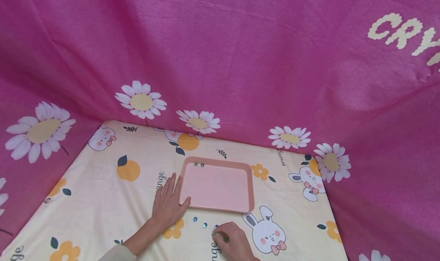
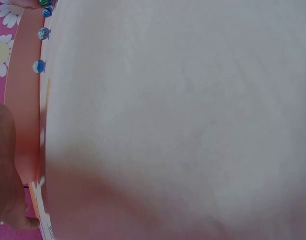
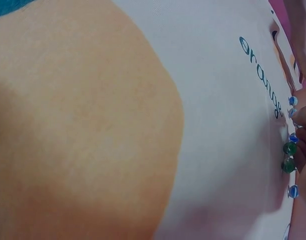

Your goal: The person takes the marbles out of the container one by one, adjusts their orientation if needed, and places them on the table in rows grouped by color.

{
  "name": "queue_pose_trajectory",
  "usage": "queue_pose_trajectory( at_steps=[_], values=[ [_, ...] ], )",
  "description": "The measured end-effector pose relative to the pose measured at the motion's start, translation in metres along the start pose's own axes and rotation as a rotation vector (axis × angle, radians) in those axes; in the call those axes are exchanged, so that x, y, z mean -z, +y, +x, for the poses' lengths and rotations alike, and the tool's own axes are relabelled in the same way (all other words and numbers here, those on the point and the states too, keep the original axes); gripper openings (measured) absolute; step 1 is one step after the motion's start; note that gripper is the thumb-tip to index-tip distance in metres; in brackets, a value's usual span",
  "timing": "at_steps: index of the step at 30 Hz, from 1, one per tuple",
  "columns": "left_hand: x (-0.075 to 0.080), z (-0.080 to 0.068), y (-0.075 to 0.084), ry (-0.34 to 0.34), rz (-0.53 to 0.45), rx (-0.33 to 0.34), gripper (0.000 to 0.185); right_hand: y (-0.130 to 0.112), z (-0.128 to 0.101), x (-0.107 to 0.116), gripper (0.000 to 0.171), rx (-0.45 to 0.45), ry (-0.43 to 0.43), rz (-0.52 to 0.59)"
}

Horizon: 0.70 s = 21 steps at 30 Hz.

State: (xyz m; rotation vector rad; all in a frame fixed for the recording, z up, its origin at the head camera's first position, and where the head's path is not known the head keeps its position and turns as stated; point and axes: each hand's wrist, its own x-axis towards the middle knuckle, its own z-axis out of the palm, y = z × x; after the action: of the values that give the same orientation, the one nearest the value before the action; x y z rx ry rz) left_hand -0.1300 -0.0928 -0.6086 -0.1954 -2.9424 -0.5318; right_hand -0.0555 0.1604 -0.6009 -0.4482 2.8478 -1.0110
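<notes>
A shallow pink tray (image 1: 216, 184) lies on the patterned cloth, with two small marbles (image 1: 202, 165) by its far left corner inside. My left hand (image 1: 168, 205) rests at the tray's left side, fingers extended and thumb at the near left corner. In front of the tray, my right hand (image 1: 233, 240) has its fingers curled, pinching a green marble (image 3: 288, 165) at the fingertips. Another green marble (image 3: 290, 148) sits close by those fingers. Blue-and-clear marbles (image 1: 204, 225) lie in a slanting row between the hands, one right beside the right fingertips.
The cloth (image 1: 103, 200) bears printed oranges, flowers and rabbits. A pink curtain (image 1: 240, 62) with daisies rises behind the table and along both sides. A small round thing (image 1: 47, 200) lies near the left edge of the table.
</notes>
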Motion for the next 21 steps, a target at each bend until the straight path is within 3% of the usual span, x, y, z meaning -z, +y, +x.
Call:
queue_pose_trajectory(
  at_steps=[5,11,21],
  values=[
    [0.0000,0.0004,-0.0007,-0.001,-0.005,0.000,0.083,-0.0003,-0.0002,-0.0011,0.013,0.059,0.027,-0.025],
    [-0.0005,0.0008,-0.0021,0.008,-0.002,-0.003,0.083,-0.0021,0.0003,0.0013,0.009,0.064,-0.009,-0.030],
    [-0.0009,0.0007,-0.0023,0.014,-0.002,-0.008,0.082,-0.0020,0.0009,0.0007,0.009,0.153,0.001,-0.073]
  ],
)
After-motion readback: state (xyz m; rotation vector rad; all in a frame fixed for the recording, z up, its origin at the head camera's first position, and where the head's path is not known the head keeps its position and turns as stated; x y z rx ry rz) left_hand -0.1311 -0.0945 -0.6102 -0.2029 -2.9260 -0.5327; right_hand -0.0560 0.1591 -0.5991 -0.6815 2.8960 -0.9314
